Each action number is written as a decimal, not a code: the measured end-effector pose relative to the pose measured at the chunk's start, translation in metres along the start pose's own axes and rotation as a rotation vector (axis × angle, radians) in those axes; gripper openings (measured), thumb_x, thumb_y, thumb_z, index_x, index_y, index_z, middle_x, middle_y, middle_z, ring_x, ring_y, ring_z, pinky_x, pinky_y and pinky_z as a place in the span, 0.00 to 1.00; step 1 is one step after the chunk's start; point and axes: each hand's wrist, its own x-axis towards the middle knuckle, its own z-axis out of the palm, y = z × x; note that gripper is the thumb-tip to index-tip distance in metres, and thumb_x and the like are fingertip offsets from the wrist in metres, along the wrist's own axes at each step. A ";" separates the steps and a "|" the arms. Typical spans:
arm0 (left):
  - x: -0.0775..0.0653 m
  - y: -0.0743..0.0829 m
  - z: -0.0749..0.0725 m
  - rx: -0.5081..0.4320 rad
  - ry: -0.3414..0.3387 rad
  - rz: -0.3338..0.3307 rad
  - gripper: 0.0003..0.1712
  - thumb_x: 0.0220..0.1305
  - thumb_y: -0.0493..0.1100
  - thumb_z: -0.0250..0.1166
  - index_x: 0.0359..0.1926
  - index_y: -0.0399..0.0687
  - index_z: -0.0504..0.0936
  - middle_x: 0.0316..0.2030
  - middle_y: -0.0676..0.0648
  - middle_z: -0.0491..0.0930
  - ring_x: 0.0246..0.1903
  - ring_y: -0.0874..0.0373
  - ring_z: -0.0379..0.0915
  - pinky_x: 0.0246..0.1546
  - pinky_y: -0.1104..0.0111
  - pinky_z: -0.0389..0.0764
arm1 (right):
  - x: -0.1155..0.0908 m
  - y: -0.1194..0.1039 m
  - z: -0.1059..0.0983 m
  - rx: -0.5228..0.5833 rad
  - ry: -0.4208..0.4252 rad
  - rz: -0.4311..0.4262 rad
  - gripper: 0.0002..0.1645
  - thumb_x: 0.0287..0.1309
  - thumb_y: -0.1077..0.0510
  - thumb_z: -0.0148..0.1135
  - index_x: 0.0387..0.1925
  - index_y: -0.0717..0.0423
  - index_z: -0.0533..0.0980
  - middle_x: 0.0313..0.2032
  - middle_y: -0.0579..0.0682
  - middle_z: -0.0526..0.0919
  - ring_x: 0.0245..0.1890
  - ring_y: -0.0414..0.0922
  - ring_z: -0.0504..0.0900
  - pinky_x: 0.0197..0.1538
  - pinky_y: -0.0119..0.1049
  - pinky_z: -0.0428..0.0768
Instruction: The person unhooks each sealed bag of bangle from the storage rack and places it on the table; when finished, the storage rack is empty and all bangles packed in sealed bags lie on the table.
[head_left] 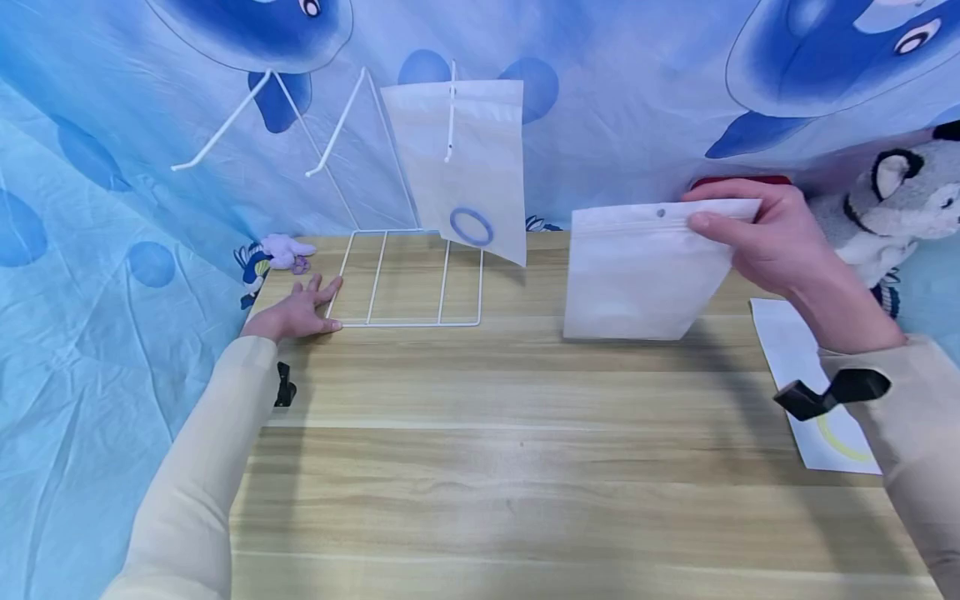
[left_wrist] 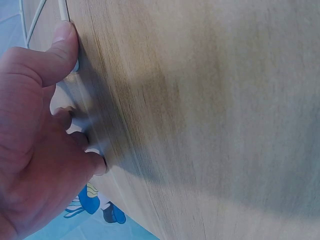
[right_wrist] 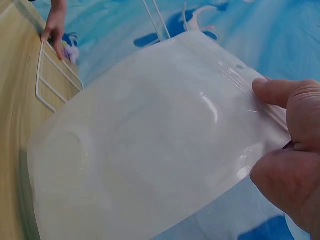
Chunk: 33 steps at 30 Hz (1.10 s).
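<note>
In the head view, a white wire display rack (head_left: 405, 324) stands at the back of the table with upright hooks. My left hand (head_left: 296, 312) rests at its base's left front corner, fingers spread, thumb on the wire (left_wrist: 63, 9). From a rack hook (head_left: 451, 125) hangs a white zip bag (head_left: 480, 150) showing a lavender ring (head_left: 471, 227). To the right, my right hand (head_left: 772, 229) pinches the top right corner of another white zip bag (head_left: 637, 279), thumb in front, held above the table. A faint round outline shows through this held bag (right_wrist: 140, 125) in the right wrist view.
A white bag (head_left: 783, 358) with a yellow ring lies on the table at the right, partly under my forearm. A grey plush toy (head_left: 892, 200) sits at the back right, a small purple plush (head_left: 283, 250) at the back left. Blue patterned cloth (head_left: 585, 158) hangs behind.
</note>
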 end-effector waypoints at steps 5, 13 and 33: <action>0.000 -0.001 -0.001 -0.008 0.004 0.000 0.52 0.69 0.51 0.63 0.79 0.41 0.38 0.72 0.21 0.27 0.68 0.19 0.18 0.60 0.25 0.39 | -0.019 -0.005 -0.023 -0.081 0.044 0.069 0.18 0.61 0.77 0.60 0.51 0.68 0.82 0.49 0.54 0.84 0.42 0.46 0.85 0.40 0.31 0.84; 0.000 0.000 -0.001 -0.008 -0.003 -0.017 0.52 0.70 0.51 0.63 0.78 0.41 0.38 0.72 0.22 0.26 0.68 0.19 0.18 0.60 0.26 0.39 | -0.046 -0.008 -0.067 -0.046 0.015 0.170 0.18 0.65 0.77 0.54 0.52 0.67 0.82 0.48 0.52 0.85 0.38 0.45 0.86 0.36 0.36 0.85; 0.004 0.000 -0.001 -0.006 -0.015 -0.018 0.52 0.71 0.52 0.62 0.79 0.43 0.37 0.73 0.23 0.25 0.68 0.20 0.17 0.60 0.25 0.38 | 0.015 0.022 -0.118 -0.210 0.188 0.453 0.11 0.62 0.67 0.67 0.40 0.49 0.88 0.39 0.42 0.84 0.31 0.40 0.85 0.31 0.33 0.84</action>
